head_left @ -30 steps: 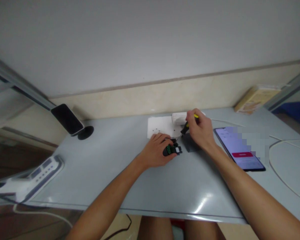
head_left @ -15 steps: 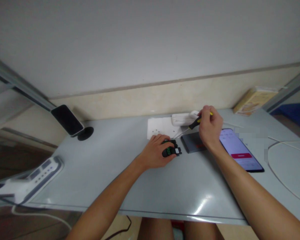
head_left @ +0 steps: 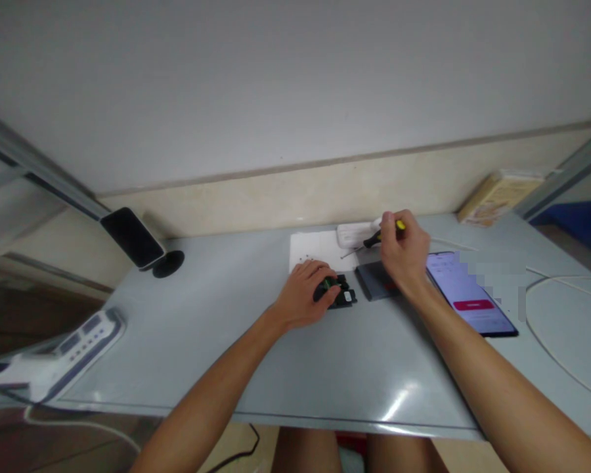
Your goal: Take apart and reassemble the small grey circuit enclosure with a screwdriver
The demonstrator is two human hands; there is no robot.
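My left hand point(head_left: 306, 294) is closed around a small black device point(head_left: 343, 297) with a bit of green circuit board showing, lying on the table; its kind is hard to make out. My right hand point(head_left: 404, 249) grips a screwdriver point(head_left: 373, 240) with a black and yellow handle. The thin shaft points left and down, its tip over a white sheet of paper point(head_left: 303, 246) where several tiny dark pieces, probably screws, lie. Below the right hand, a flat grey box point(head_left: 373, 282) is partly covered by it.
A phone point(head_left: 467, 295) with a lit screen lies right of the grey box. Behind the screwdriver is a white case point(head_left: 352, 233). A white cable point(head_left: 532, 315) curls at the right, near a yellow box point(head_left: 500, 197). At left stand a dark-screened device point(head_left: 132, 236) and a power strip point(head_left: 83, 348).
The screwdriver tip has moved from the black device up to the paper, and my right hand has shifted slightly left. My left hand stays on the device, its fingers a little shifted.
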